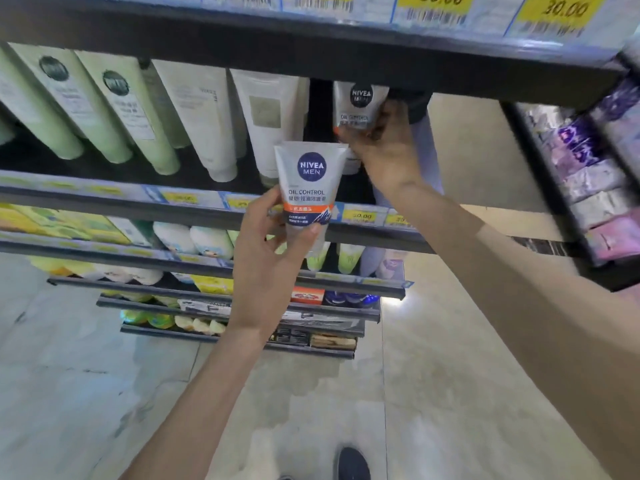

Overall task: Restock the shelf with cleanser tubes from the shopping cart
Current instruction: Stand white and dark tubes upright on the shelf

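Far left on the dark shelf (104, 199): pale green plastic tubes (104, 116) leaning cap-down in a row. Just right of these, taller white plastic tubes (204, 119), likewise cap-down, touching side by side. Along the shelf's front edge, a strip of yellow price labels (180, 198), print too blurred to read.

Centre: left hand (266, 258) raised in front of the shelf edge, fingers and thumb curled round the lower part of a white cleanser tube with a round dark-blue logo and an orange band (308, 188). Held upright, crimped end up, label facing the camera, clear of the shelf and in front of the white tubes.

Right of that and higher: right hand (384, 147) reaching into the gap at the shelf's right end, fingers wrapped about the lower half of a second white tube with the same dark-blue logo (360, 102). Upright inside the shelf space, under the upper black shelf board (311, 60); whether resting on the shelf, not discernible.

Far right: stacked purple and pink soft packets (595, 174) on a neighbouring rack. Below, pale glossy floor tiles (450, 375) and a dark shoe (351, 464) near the bottom edge.
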A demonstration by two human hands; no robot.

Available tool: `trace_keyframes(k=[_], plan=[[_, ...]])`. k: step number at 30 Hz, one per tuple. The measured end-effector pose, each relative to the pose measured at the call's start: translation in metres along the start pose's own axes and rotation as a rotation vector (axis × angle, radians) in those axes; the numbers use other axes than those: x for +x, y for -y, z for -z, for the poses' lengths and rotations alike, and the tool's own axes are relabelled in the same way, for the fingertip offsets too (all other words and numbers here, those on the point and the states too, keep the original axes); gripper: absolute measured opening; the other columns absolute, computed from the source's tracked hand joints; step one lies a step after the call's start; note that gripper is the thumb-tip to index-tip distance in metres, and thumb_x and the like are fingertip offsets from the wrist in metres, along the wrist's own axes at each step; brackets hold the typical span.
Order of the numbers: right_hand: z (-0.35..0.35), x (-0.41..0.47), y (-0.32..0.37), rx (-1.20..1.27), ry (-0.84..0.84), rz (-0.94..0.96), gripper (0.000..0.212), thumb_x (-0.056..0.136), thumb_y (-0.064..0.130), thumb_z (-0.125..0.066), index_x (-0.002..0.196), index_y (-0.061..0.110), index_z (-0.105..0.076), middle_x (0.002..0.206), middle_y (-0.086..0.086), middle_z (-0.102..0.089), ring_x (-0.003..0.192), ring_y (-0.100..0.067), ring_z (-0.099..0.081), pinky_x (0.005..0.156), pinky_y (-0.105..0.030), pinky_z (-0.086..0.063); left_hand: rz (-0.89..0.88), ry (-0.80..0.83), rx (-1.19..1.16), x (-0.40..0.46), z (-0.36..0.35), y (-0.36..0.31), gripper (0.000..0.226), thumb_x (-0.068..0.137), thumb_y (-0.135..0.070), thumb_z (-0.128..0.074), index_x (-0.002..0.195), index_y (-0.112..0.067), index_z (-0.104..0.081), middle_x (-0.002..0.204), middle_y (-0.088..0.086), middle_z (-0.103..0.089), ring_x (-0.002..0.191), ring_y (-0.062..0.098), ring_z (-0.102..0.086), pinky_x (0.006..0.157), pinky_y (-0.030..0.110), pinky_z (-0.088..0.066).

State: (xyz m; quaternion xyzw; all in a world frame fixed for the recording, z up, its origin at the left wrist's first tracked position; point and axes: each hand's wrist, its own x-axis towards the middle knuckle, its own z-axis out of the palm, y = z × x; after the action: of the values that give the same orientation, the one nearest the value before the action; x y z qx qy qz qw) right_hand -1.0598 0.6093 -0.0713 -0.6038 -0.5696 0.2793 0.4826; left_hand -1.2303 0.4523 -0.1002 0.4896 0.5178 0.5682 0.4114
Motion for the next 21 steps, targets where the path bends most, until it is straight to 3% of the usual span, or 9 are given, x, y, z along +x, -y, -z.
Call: trace_keyframes(k=[2,6,11,16,21], plan=[[-0.001,0.008,-0.002,-0.044,0.023,0.040,0.059,0.080,0.032,-0.084,0.119,0.012,-0.045,0.110,0.007,-0.067,0.103,-0.013,-0.068,0.094,-0.040,-0.056,-0.001,0.002,-0.005,0.001,0.001,0.002,0.055,0.093,-0.019,-0.079,0.142,-0.028,-0.055,0.129,0.002,-0.069,0.117,0.024,-0.066,0.102,0.043,-0.056],[0.003,0.018,-0.010,-0.145,0.125,0.053,0.065,0.079,0.024,-0.086,0.125,0.011,-0.043,0.116,0.006,-0.066,0.107,-0.013,-0.066,0.095,-0.034,-0.056,0.010,0.009,-0.009,-0.001,0.001,0.004,0.056,0.092,-0.018,-0.079,0.142,-0.028,-0.055,0.134,-0.003,-0.068,0.123,0.023,-0.064,0.103,0.045,-0.055],[-0.001,0.034,-0.015,-0.190,0.144,0.043,0.065,0.070,0.031,-0.086,0.120,0.013,-0.049,0.115,0.001,-0.070,0.104,-0.019,-0.070,0.093,-0.045,-0.057,0.007,0.010,-0.017,0.000,0.002,0.005,0.054,0.092,-0.016,-0.079,0.139,-0.031,-0.056,0.134,-0.001,-0.067,0.121,0.024,-0.064,0.103,0.042,-0.055],[-0.013,0.053,-0.016,-0.238,0.092,0.095,0.058,0.082,0.027,-0.083,0.127,0.009,-0.050,0.125,-0.002,-0.065,0.110,-0.014,-0.062,0.088,-0.023,-0.045,0.003,0.011,-0.025,-0.002,0.002,0.007,0.053,0.091,-0.014,-0.079,0.136,-0.034,-0.057,0.131,-0.004,-0.069,0.122,0.018,-0.065,0.105,0.041,-0.053],[-0.024,0.064,-0.018,-0.239,0.057,0.113,0.055,0.084,0.030,-0.082,0.126,0.010,-0.051,0.128,-0.005,-0.062,0.117,-0.017,-0.059,0.089,-0.020,-0.040,-0.011,0.008,-0.033,-0.005,0.000,0.006,0.053,0.091,-0.010,-0.078,0.135,-0.032,-0.058,0.129,-0.004,-0.070,0.120,0.016,-0.066,0.100,0.034,-0.056]])
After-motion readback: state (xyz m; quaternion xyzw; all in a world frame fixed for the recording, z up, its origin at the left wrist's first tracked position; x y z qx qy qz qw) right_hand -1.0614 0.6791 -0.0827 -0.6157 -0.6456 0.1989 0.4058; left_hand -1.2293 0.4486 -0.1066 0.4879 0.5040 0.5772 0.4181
